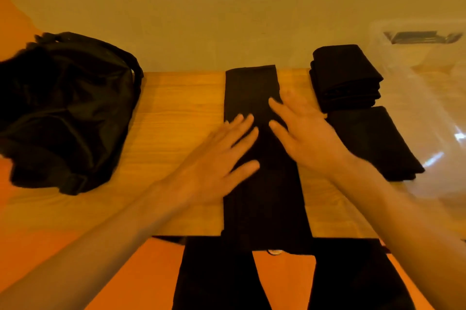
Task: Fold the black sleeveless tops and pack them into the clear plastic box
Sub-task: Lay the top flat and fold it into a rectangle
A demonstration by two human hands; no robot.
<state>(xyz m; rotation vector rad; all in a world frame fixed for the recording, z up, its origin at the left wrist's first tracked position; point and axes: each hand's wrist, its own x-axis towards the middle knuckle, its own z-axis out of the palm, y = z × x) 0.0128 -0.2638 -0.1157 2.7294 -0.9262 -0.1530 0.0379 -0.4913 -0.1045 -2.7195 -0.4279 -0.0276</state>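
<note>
Because the top lies as a long narrow strip with its near end hanging off the bench edge at 6 o'clock, the likeliest slip is that the overhang drags the cloth toward the person once the pressure on it eases, undoing the lengthwise folds. Another risk lies in the cross-fold to come. If 1 end is lifted off-square, the inner layers can slide apart and the packet will come out wider than the 2 piles it should match, which would make packing the box awkward. Soft dark cloth folded without smoothing may also spring open.

Both are released. The left grip lies flat, fingers spread, on the strip's left edge near its middle. The right grip is open-palmed over the right edge, toward 1 o'clock of the left, holding nothing. Its fingers are blurred, so it may be pressing or only hovering.

The top is black and matte, folded into a band running from 12 to 6 o'clock down the middle of the bench, its edges fairly straight and slightly wider near the person. Finished tops sit at 2 and 3 o'clock: a far pile and a near pile, both just beside the box at 3 o'clock. A black bag slumps at 9 o'clock.
</note>
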